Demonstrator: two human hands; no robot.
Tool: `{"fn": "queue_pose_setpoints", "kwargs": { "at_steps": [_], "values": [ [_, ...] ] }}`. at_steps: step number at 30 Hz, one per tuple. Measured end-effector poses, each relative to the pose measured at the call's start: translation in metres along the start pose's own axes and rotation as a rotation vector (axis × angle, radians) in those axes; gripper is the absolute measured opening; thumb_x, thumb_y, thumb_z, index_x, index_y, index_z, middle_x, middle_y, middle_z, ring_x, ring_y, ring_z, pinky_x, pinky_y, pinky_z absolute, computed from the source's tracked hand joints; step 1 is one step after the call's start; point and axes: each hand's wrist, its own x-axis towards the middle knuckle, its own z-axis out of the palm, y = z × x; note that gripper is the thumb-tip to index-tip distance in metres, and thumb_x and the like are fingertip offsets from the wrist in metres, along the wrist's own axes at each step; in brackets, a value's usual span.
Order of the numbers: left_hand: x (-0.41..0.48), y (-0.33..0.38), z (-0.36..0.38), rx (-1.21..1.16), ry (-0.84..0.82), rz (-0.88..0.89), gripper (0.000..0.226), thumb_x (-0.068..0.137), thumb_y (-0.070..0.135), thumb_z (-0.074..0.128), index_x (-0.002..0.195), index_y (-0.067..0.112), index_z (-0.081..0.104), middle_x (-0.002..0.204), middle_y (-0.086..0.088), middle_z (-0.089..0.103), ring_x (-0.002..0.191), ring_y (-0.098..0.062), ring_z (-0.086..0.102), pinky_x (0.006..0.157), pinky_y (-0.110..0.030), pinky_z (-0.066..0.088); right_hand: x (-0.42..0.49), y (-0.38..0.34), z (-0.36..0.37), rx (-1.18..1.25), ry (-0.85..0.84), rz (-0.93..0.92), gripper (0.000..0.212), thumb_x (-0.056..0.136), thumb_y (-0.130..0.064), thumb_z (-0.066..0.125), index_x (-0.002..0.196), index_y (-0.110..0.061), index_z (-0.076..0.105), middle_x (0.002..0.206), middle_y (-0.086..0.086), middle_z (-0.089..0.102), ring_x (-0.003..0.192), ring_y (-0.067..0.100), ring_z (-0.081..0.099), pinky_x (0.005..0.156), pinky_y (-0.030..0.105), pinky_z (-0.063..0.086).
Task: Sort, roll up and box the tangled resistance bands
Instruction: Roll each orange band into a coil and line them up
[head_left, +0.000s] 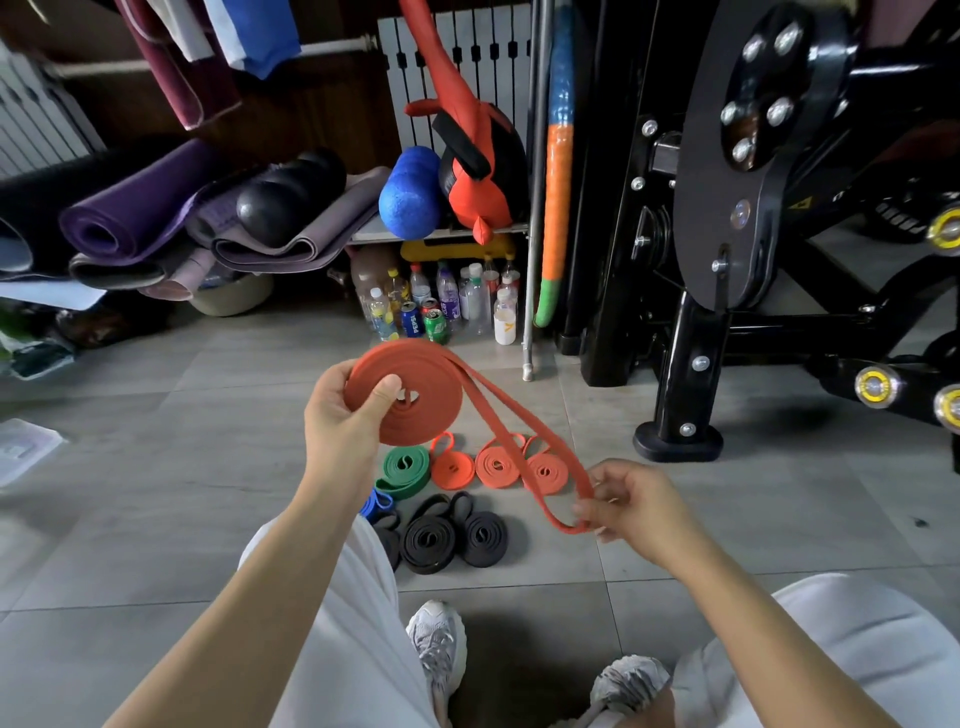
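Two hands are holding one orange resistance band (426, 415) above the tiled floor (208, 467). The left hand (340, 415) is gripping its rolled part, fingers curled around it. Rolled bands (430, 543), green, orange and black, are lying below. The right hand (641, 504) is pinching the band's loose loop.

Held item: orange-red flat rubber band (410, 400), one even colour, no print seen. On the floor: three smaller orange rubber coils (496, 465), a brighter plain orange; one green rubber coil (405, 467), solid mid-green; one blue rubber band (376, 506), bright blue, mostly hidden; two black rubber coils (430, 540), matte and plain, with a third, half covered, apparently also black. Surface: grey stone-look floor tiles (208, 467), pale with faint mottling and darker joints. Background: rolled purple foam mat (135, 213), deep purple; blue foam roller (410, 195), speckled royal blue.
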Motion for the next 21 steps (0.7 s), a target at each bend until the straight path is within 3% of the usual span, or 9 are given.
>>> {"fn": "queue_pose_setpoints", "kwargs": {
  "at_steps": [2,5,7,10,13,17,21],
  "values": [
    [-0.001,-0.001,-0.002,0.021,0.002,0.004,0.022,0.085,0.005,0.066,0.095,0.024,0.060,0.093,0.000,0.067,0.088,-0.019,0.064,0.090,-0.046,0.052,0.005,0.001,0.001,0.012,0.146,0.050,0.017,0.078,-0.003,0.073,0.075,-0.012,0.059,0.053,-0.002,0.062,0.040,0.015,0.061,0.039,0.022,0.045],
    [-0.004,-0.002,-0.004,0.074,-0.007,0.038,0.024,0.084,0.006,0.068,0.092,0.028,0.060,0.090,0.004,0.068,0.085,-0.014,0.065,0.085,-0.039,0.054,0.009,0.005,-0.001,-0.149,0.253,0.026,0.013,0.084,-0.011,0.065,0.077,-0.018,0.057,0.053,-0.001,0.059,0.041,0.018,0.062,0.046,0.029,0.050],
    [-0.007,-0.001,-0.003,0.098,-0.021,0.057,0.025,0.084,0.007,0.068,0.092,0.029,0.060,0.090,0.005,0.067,0.086,-0.014,0.064,0.084,-0.038,0.054,0.009,0.008,-0.001,-0.251,0.211,-0.008,0.016,0.085,-0.016,0.062,0.074,-0.025,0.056,0.052,-0.003,0.060,0.044,0.015,0.062,0.052,0.030,0.050],
    [-0.009,0.004,0.001,0.120,-0.066,0.087,0.026,0.084,0.006,0.067,0.093,0.029,0.059,0.092,0.002,0.066,0.087,-0.017,0.062,0.082,-0.037,0.052,0.009,0.013,-0.001,-0.235,0.133,0.025,0.020,0.084,-0.021,0.067,0.067,-0.023,0.058,0.051,-0.011,0.060,0.048,0.007,0.061,0.050,0.023,0.046],
    [-0.012,0.010,0.008,0.260,-0.138,0.154,0.030,0.080,0.007,0.071,0.089,0.033,0.057,0.089,0.007,0.065,0.084,-0.011,0.062,0.078,-0.026,0.051,0.006,0.012,-0.003,-0.280,0.057,0.048,0.012,0.079,-0.032,0.073,0.074,-0.032,0.061,0.069,-0.017,0.065,0.067,-0.004,0.062,0.062,0.014,0.044],
    [-0.020,0.013,0.021,0.398,-0.255,0.199,0.036,0.077,0.008,0.073,0.087,0.038,0.055,0.085,0.014,0.063,0.076,0.002,0.059,0.069,-0.011,0.048,0.006,-0.016,-0.002,-0.199,0.114,-0.085,0.022,0.076,-0.031,0.076,0.086,-0.041,0.059,0.080,-0.028,0.059,0.069,-0.025,0.054,0.062,-0.002,0.039],
    [-0.027,0.014,0.030,0.440,-0.315,0.204,0.038,0.077,0.007,0.073,0.084,0.040,0.055,0.081,0.020,0.062,0.076,0.005,0.059,0.071,-0.013,0.049,0.009,-0.047,0.003,-0.075,0.144,-0.273,0.037,0.074,-0.028,0.077,0.108,-0.032,0.062,0.093,-0.020,0.064,0.083,-0.011,0.060,0.073,0.003,0.043]
  ]
}}
